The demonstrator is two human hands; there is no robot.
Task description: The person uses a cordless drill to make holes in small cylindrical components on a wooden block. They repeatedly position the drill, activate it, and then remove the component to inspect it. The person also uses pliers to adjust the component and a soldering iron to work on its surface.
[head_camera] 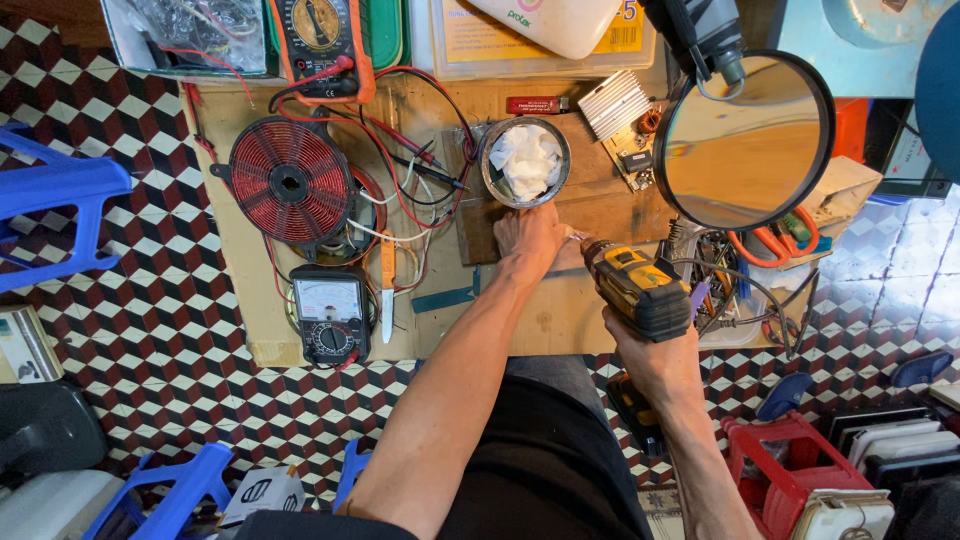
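Looking straight down on a brown cardboard-covered worktop (pixel 250 250) set over a checkered tile floor (pixel 150 330), and the right hand (pixel 655 355) is clenched around the grip of a yellow and black cordless drill (pixel 635 290), its nose angled up and left toward the other hand. The left hand (pixel 528 235) lies palm down, pressing on a small flat wooden board (pixel 600 205) on the worktop; what sits under its fingers is hidden, so whether it grips anything I cannot tell. Just above that hand, touching close, stands a round metal tin stuffed with white tissue (pixel 526 162). To the left lies a red copper wire coil disc (pixel 290 181), with red and black test leads trailing across, and below it a black analogue multimeter (pixel 329 313) beside a slim orange-handled knife (pixel 387 288). On the right a round magnifier lens on a black arm (pixel 748 140) hangs over a finned circuit board (pixel 628 125), near orange-handled scissors (pixel 775 240). Blue plastic stools (pixel 60 200) flank the left edge
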